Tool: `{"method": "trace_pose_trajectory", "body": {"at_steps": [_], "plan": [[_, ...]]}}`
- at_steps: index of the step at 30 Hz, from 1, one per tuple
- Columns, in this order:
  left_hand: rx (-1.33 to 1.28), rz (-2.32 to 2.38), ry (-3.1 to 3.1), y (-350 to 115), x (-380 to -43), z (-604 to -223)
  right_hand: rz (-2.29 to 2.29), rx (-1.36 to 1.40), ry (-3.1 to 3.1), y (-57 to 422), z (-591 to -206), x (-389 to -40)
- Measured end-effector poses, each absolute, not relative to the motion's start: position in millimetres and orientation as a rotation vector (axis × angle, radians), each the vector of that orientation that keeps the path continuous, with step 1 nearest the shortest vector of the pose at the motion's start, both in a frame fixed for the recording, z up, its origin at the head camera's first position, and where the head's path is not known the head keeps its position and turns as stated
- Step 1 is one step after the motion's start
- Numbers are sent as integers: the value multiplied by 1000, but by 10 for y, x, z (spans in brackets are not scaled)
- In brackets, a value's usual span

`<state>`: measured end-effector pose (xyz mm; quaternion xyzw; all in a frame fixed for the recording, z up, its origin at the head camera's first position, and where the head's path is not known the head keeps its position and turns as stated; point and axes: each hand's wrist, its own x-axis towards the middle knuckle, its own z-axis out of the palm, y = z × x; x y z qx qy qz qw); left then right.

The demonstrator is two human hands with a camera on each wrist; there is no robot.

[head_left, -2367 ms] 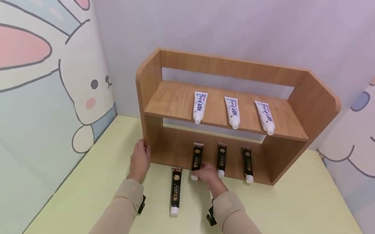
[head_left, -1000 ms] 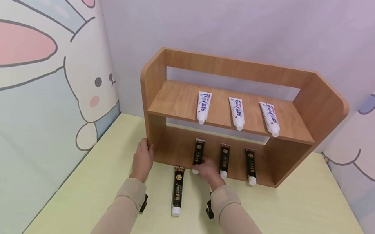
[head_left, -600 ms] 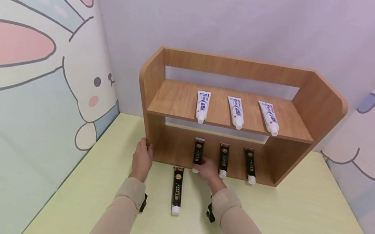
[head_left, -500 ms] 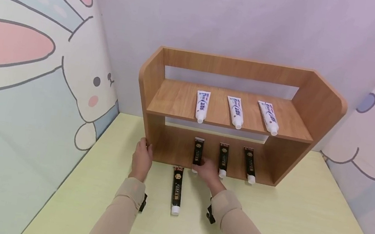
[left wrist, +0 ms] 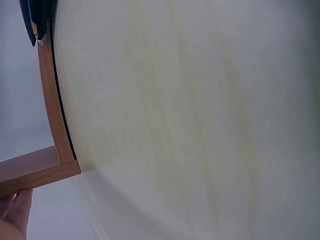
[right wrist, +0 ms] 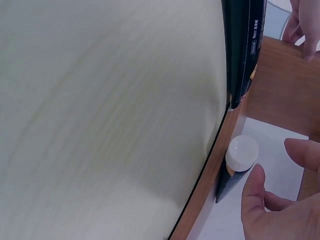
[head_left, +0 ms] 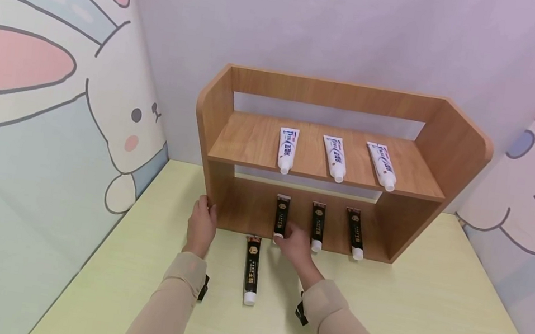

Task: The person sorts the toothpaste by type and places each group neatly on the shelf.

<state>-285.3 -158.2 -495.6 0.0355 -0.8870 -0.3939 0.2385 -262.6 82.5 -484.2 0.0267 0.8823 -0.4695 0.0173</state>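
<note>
A wooden two-tier shelf (head_left: 252, 207) stands against the back wall. My left hand (head_left: 201, 225) grips the front edge of its left side panel, fingers on either side in the right wrist view. My right hand (head_left: 295, 244) is at the white cap of a black toothpaste tube (head_left: 281, 214) on the lower tier. In the right wrist view, thumb and fingers (right wrist: 254, 192) are spread just beside that cap (right wrist: 242, 152), which is outside their gap. Another black toothpaste tube (head_left: 251, 269) lies in front of the shelf, cap towards me.
Two more black tubes, a middle one (head_left: 318, 224) and a right one (head_left: 353, 232), lie on the lower tier, caps forward. Three white toothpaste tubes (head_left: 335, 156) lie spaced along the upper tier. The pale yellow table (head_left: 429, 324) meets cartoon-printed walls on both sides.
The tube by my right hand has slid back onto the lower tier. My right fingers, earlier around its capped end, have come off it. My left hand keeps its place on the side panel.
</note>
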Motion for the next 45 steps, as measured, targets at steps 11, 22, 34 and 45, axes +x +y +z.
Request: {"method": "trace_pose_trajectory", "body": {"at_steps": [11,22,34,45], "plan": [[104,-1079,-2443,-1581,-2858,-4941,-1544,-32,2739,776,-4789,-2426],[107,-1072,-2438,-1580,-2855,-4931,-1559,-28,2678,678,-4777,-2269],[104,-1088,-2440,-1587,-2844,-4933,-1509,-90,2653,631,-4872,-2127],[88,-1079,-2431,-1590,-2836,-4935,-1384,-134,2632,561,-4874,-1931]]}}
